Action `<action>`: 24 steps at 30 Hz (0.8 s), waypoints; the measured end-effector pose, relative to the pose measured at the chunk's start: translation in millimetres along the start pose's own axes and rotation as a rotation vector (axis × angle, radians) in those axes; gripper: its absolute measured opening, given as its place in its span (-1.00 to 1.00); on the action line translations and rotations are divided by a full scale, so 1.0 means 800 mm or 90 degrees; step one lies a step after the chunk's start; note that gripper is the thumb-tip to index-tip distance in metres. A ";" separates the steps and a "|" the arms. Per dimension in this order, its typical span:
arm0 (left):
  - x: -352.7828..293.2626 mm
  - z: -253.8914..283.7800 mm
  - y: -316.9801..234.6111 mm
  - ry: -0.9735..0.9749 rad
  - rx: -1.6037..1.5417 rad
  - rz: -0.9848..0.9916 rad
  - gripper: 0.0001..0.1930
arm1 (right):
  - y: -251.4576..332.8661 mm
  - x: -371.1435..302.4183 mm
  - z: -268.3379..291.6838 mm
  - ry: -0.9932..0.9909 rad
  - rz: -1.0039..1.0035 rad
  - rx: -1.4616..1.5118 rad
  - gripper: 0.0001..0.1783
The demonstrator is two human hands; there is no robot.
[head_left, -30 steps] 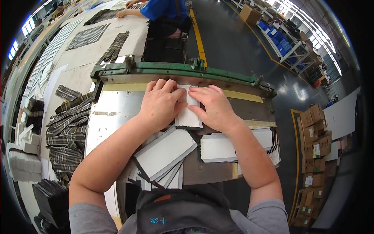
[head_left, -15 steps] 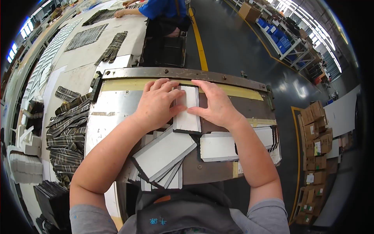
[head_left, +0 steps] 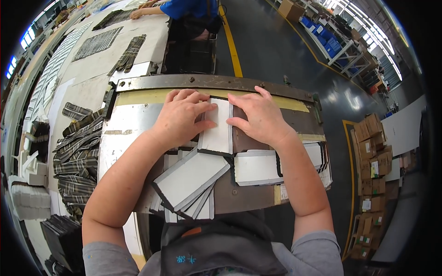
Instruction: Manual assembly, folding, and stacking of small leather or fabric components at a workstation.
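A white rectangular panel with dark edges and grey borders [head_left: 218,131] lies lengthwise on the metal-topped bench, just before its far rail. My left hand [head_left: 182,114] is closed over the panel's left side, fingers and thumb bent onto its top face. On the other side, my right hand [head_left: 260,115] has its fingers spread, with thumb and forefinger at the panel's right edge. Nearer to me, a fanned stack of similar panels [head_left: 191,177] lies askew under the held panel's near end. More such panels [head_left: 258,170] are piled to the right, partly hidden by my right forearm.
A raised metal rail [head_left: 212,83] bounds the bench's far side. Plaid fabric pieces [head_left: 78,152] heap on the long table at left. Beyond the bench, a person in a blue top [head_left: 191,8] works at that table. Cardboard boxes [head_left: 368,184] are stacked at right.
The panel's near end has swung a little to the left. My right thumb has slid off its face to the right edge, and my right fingers have spread.
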State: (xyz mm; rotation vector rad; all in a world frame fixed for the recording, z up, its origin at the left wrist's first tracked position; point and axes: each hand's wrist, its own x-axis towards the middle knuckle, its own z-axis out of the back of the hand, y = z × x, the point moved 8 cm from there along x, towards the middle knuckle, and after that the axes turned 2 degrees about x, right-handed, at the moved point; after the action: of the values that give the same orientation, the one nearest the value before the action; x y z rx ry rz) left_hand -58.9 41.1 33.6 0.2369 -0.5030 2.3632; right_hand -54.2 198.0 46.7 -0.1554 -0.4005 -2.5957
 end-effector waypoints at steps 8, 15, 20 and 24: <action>0.000 -0.004 -0.012 0.008 -0.055 -0.036 -0.59 | -0.018 0.004 0.012 -0.075 -0.106 0.074 -0.64; 0.000 -0.001 -0.009 -0.012 -0.104 -0.039 -0.65 | -0.038 0.006 -0.005 -0.045 -0.188 0.231 -0.63; 0.002 -0.001 -0.008 -0.047 -0.111 -0.051 -0.71 | -0.055 0.005 -0.004 -0.052 -0.233 0.394 -0.74; 0.004 0.003 0.062 -0.205 -0.450 0.201 -0.80 | -0.050 0.010 0.023 -0.031 -0.166 0.715 -0.91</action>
State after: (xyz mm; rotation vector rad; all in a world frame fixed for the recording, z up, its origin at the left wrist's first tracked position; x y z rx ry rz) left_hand -94.4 8.3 22.7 0.2159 -1.5796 2.2756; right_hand -80.2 233.3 55.4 0.2412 -1.8776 -2.1949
